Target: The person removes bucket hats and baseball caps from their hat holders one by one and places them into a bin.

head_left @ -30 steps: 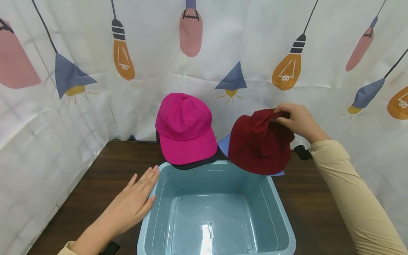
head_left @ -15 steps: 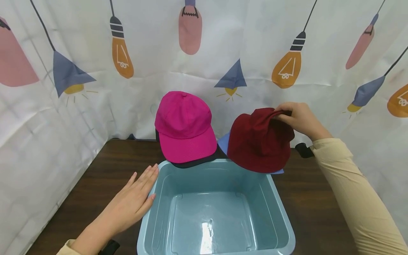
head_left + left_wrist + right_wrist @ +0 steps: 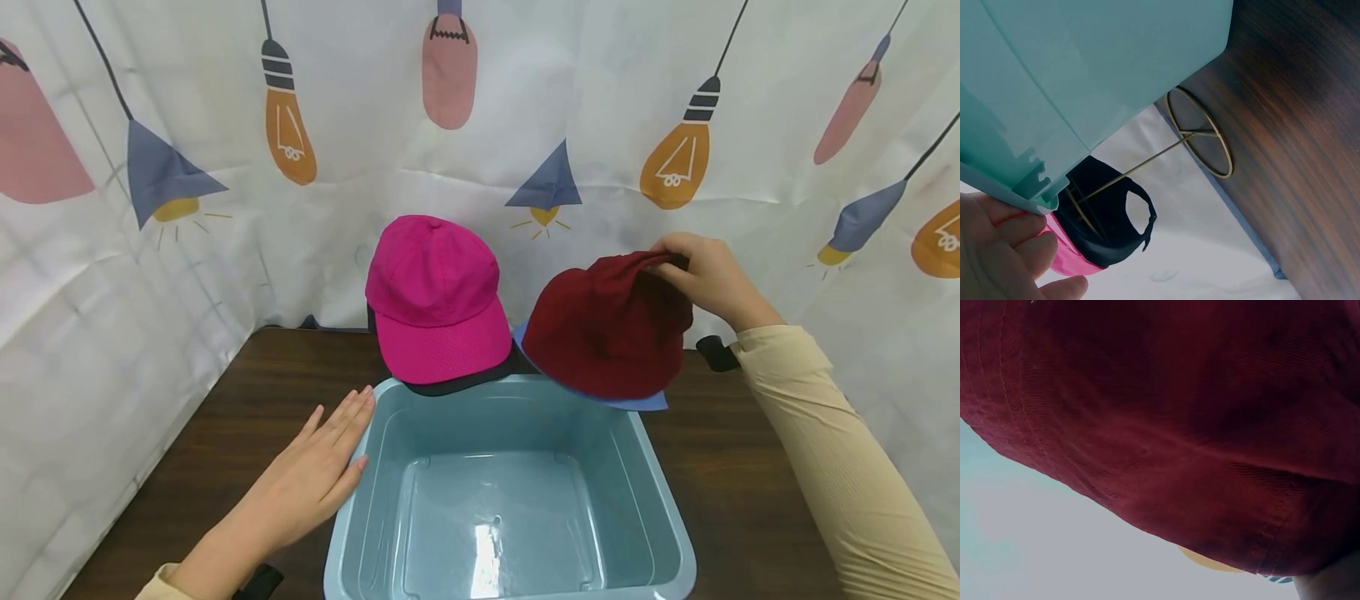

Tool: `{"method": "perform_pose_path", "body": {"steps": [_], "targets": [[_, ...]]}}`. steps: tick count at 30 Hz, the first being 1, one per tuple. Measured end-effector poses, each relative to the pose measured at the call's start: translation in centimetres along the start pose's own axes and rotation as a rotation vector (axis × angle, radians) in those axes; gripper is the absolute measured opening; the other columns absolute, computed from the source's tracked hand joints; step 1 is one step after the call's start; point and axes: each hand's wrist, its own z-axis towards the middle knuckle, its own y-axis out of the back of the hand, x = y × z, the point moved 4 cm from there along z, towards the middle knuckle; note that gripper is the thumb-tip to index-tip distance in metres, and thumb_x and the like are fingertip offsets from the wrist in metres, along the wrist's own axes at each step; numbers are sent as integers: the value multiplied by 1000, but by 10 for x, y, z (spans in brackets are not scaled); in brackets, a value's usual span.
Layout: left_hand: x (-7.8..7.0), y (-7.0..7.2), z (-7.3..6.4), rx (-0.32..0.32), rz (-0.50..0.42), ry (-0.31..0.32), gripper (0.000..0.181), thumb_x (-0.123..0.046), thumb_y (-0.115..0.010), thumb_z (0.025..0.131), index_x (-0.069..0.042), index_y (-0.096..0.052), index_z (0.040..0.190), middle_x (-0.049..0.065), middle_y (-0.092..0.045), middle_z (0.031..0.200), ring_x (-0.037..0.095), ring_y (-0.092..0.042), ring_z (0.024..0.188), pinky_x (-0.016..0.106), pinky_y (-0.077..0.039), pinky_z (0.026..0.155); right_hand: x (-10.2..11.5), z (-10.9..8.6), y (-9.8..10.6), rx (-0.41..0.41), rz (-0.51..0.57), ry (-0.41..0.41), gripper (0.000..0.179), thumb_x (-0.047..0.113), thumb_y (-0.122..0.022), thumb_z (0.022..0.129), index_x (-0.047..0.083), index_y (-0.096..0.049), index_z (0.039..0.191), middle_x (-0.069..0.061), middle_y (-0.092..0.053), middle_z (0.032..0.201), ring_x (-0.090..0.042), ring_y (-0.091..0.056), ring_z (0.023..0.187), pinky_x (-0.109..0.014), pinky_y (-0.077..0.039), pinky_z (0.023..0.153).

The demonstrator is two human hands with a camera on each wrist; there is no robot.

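My right hand pinches the crown of a dark red bucket hat, whose cloth bunches at the fingers. Beneath it shows the brim of a blue hat. Red cloth fills most of the right wrist view. With straight fingers, my left hand rests against the left rim of a light blue plastic basin. Behind the basin sits a bright pink cap over a black cap. In the left wrist view, a thin metal stand holds up that black cap.
The basin's floor is bare. It stands on a dark wooden table. Close behind hangs a white cloth printed with lamps and bulbs. Black straps are on both wrists.
The red bucket hat has tilted, its brim swinging left and slightly up, so more of the blue brim shows below it. My right hand has risen slightly. The left hand stays put.
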Motion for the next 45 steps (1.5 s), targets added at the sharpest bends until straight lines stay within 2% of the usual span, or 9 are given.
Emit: {"method": "perform_pose_path", "body": {"steps": [6,10,18,26,29,34,36,41,45], "targets": [[0,0,0,-4,-3,3,63,-24,-53,97,-3,-27,150,10,-26,155,27,-22,142,42,-8,116,1,3,2,-33,-1,20,8,-5,-67,85,-1,-67,91,-13,-65,89,-23,-54,82,-34,-41,73],[0,-1,0,-5,-6,4,63,-24,-53,97,-3,-27,150,10,-26,155,26,-22,142,41,-6,116,4,4,5,-84,-2,40,8,-5,-68,83,-2,-67,90,-14,-65,90,-24,-54,84,-36,-39,74],[-1,-1,-1,-12,-2,1,63,-24,-53,96,-3,-28,150,9,-26,155,25,-21,142,34,1,116,11,8,14,-199,-28,57,6,-6,-69,80,-3,-67,83,-14,-62,82,-22,-51,78,-31,-37,69],[0,-1,-2,1,-7,9,62,-25,-52,97,-3,-27,150,10,-26,155,26,-20,143,36,0,116,13,9,28,-281,-14,34,4,0,-70,83,-2,-67,83,-12,-62,78,-3,-42,71,-19,-31,64],[-1,-2,-2,3,-3,12,62,-24,-52,97,-2,-28,149,11,-27,154,26,-20,143,34,2,116,14,9,32,-290,-30,13,6,3,-70,85,-1,-66,83,-12,-64,76,-1,-42,67,-17,-32,62],[0,-2,-2,14,0,23,62,-25,-53,97,-1,-28,149,11,-28,154,26,-20,143,46,-11,115,14,9,35,-301,-30,17,8,2,-70,85,-2,-64,83,-14,-64,75,2,-43,65,-16,-33,62],[0,-2,-1,24,-1,28,62,-25,-52,97,-1,-28,149,11,-27,154,26,-20,143,48,-13,114,15,9,37,-304,-20,24,7,1,-70,84,-3,-64,84,-15,-65,76,4,-43,65,-15,-33,62],[1,-3,-1,19,-2,24,61,-24,-52,97,-1,-28,149,12,-27,154,26,-19,143,39,-2,116,19,8,41,-287,6,13,7,-1,-70,83,-3,-66,88,-11,-65,79,9,-46,67,-11,-36,64],[0,-3,-2,6,-2,18,62,-24,-53,97,-1,-29,149,12,-28,154,27,-20,143,42,-6,116,22,6,43,-276,22,-3,8,-1,-70,84,-3,-66,91,-12,-65,82,9,-49,68,-9,-38,65]]}}
